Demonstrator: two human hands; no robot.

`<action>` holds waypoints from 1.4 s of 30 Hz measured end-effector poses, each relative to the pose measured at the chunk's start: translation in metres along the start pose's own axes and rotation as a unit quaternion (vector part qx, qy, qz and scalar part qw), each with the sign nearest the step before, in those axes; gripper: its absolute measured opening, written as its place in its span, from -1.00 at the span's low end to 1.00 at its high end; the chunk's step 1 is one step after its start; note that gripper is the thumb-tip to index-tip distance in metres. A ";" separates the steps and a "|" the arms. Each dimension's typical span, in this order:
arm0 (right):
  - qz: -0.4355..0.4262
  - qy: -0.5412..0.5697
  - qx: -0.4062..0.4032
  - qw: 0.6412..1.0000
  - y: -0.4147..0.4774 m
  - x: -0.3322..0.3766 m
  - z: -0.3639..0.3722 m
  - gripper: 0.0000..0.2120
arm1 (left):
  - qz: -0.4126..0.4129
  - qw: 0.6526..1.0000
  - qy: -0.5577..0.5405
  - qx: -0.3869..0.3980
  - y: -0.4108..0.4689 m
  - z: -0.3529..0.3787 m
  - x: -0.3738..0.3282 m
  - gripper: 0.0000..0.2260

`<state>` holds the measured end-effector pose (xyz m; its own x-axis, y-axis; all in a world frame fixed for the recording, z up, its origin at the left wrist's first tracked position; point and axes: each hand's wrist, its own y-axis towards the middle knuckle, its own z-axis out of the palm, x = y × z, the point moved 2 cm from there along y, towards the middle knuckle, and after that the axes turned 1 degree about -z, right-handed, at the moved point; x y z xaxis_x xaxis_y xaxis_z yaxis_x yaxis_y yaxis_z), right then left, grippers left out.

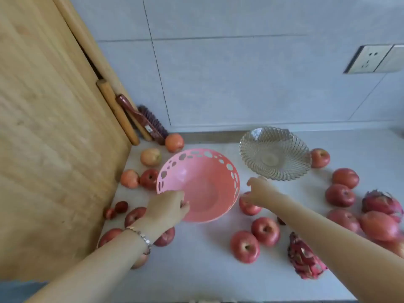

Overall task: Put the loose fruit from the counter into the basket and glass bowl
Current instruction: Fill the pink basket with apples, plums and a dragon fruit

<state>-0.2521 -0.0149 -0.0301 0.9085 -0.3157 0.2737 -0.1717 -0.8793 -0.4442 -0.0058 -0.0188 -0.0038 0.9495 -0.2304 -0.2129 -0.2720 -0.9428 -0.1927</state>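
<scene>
The pink basket (197,152) sits tilted in the middle of the counter, empty. My left hand (168,207) grips its near-left rim with curled fingers. The empty glass bowl (251,149) stands behind and to the right. My right hand (261,191) hovers with relaxed fingers between basket and bowl, just above a red apple (249,208). Several red apples lie loose around them, such as two near ones (244,247) (265,230) and a group at the right (340,195). An orange (174,142) lies behind the basket. One dragon fruit (303,259) is under my right forearm, another (381,202) at far right.
A large wooden board (54,127) leans at the left, with a rolling pin (118,112) and a brush (150,123) against it. More apples (149,178) crowd between board and basket. A wall socket (369,59) is at the upper right.
</scene>
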 end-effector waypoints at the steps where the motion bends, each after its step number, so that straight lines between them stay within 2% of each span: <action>1: 0.024 -0.022 0.005 0.999 0.000 -0.003 0.008 -0.55 | -0.005 1.000 0.009 0.012 -0.005 0.005 0.005 -0.66; 5: 0.078 -0.015 0.020 0.997 0.007 -0.012 0.040 -0.37 | -0.021 0.999 -0.021 -0.029 -0.019 0.014 0.024 -0.87; 6: 0.081 -0.010 0.023 0.996 0.009 -0.013 0.046 -0.34 | -0.032 0.999 -0.018 -0.024 -0.021 0.016 0.028 -0.86; 9: 0.082 -0.005 0.019 0.996 0.018 -0.015 0.055 -0.33 | -0.065 0.997 0.042 0.028 -0.021 0.026 0.041 -0.69; 12: 0.096 0.077 0.005 0.992 0.019 -0.019 0.056 -0.34 | -0.075 0.985 0.110 0.105 -0.019 0.042 0.046 -0.54; 16: 0.108 0.210 -0.095 0.967 0.018 -0.022 0.043 -0.32 | -0.065 0.974 0.141 0.166 -0.017 0.066 0.049 -0.34; 18: 0.075 0.255 -0.139 0.954 0.014 -0.018 0.031 -0.33 | -0.045 0.969 0.175 0.167 -0.015 0.073 0.050 -0.32; 20: 0.043 0.276 -0.147 0.949 0.009 -0.014 0.019 -0.34 | -0.018 0.965 0.204 0.164 -0.011 0.078 0.051 -0.36; 23: 0.007 0.273 -0.147 0.951 0.002 -0.006 0.006 -0.35 | -0.011 0.966 0.189 0.177 -0.006 0.076 0.051 -0.41; 27: -0.034 0.264 -0.134 0.955 -0.001 0.010 -0.004 -0.35 | -0.064 0.979 0.066 0.181 -0.009 0.051 0.056 -0.38; 31: -0.096 0.231 -0.133 0.959 0.009 0.034 -0.012 -0.25 | -0.083 0.989 -0.059 0.108 -0.006 0.002 0.058 -0.61; 33: -0.113 0.208 -0.105 0.966 0.023 0.051 -0.010 -0.16 | -0.071 0.992 -0.086 0.054 0.009 -0.017 0.057 -0.57; 34: -0.115 0.198 -0.090 0.969 0.031 0.058 -0.006 -0.12 | -0.059 0.993 -0.098 0.028 0.018 -0.023 0.055 -0.48; 36: -0.111 0.173 -0.055 0.977 0.050 0.071 0.007 -0.09 | -0.027 0.993 -0.111 0.000 0.039 -0.027 0.048 -0.31; 39: -0.115 0.121 0.017 0.986 0.076 0.085 0.028 -0.13 | 0.026 0.997 -0.078 0.010 0.069 -0.019 0.030 -0.32; 42: -0.114 0.071 0.056 0.989 0.097 0.092 0.042 -0.13 | 0.075 0.995 -0.026 0.066 0.101 0.007 0.022 -0.32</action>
<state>-0.1690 -0.1147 -0.0834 0.8548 -0.1669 0.4914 0.0829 -0.8908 -0.4468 -0.0136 -0.1173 -0.0344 0.8885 -0.3500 -0.2967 -0.4312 -0.8579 -0.2793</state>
